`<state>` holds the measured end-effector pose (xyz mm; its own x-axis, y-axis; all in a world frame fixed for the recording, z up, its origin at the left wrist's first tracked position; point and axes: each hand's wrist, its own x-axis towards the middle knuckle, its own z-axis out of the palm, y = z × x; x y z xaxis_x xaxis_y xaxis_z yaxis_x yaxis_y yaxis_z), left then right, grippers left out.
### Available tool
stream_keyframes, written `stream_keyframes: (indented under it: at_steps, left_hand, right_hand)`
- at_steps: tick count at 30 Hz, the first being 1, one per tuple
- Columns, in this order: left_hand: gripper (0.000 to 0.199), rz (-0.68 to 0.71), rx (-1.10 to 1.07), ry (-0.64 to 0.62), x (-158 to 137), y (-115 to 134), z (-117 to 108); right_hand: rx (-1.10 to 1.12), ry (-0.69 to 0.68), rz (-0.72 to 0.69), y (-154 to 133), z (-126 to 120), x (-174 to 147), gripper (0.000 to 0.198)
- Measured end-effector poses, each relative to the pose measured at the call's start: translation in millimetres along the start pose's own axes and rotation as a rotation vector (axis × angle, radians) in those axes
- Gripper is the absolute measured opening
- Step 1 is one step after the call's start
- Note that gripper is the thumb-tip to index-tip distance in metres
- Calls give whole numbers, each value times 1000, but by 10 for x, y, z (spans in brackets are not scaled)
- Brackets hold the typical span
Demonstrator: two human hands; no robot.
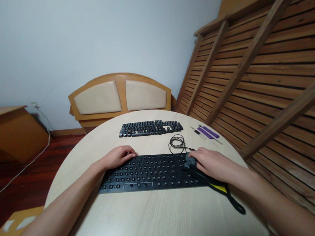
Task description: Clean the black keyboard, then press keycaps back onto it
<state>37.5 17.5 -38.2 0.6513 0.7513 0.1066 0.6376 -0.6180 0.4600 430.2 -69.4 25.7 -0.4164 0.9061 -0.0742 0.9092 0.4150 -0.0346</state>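
Observation:
A black keyboard base with its keycaps off lies flat on the round table. My left hand rests at its far left corner, fingers curled over the edge. On the right part of the base, my right hand grips a bunched dark grey cloth and presses it against the switches. The cloth's loose end, with a yellow patch and a black loop, hangs past the near right corner. Beyond the base, the removed keycaps lie laid out in keyboard order.
A coiled black cable lies behind the base. Purple strips and small thin tools sit near the table's right edge. Leaning wooden slats rise close on the right. A headboard stands behind the table.

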Motion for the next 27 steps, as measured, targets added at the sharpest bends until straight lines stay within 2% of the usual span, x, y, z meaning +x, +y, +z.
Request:
stream_keyframes:
  at_steps: [4,10,12,17,19,22,27]
  left_hand:
    - [31,117,20,15,-1,56,37]
    - [31,63,89,80,28,237,126]
    - [31,63,104,75,47,264,154]
    - [29,67,106,59,71,254,170]
    - [30,71,103,60,72,248,169]
    - [30,59,100,58,73,245,169]
    - [31,13,87,51,85,253,171]
  right_hand:
    - [40,33,8,100,58,79,19]
    - [49,92,32,36,58,171,22]
    - [89,158,-12,-66,55,230,25]
    - [182,298,-238,-408,94,459,32]
    - [194,280,-300,-547,124,552,32]
    - [120,189,-305,-710,162,653,28]
    - [-62,137,-359,-757,169,723,22]
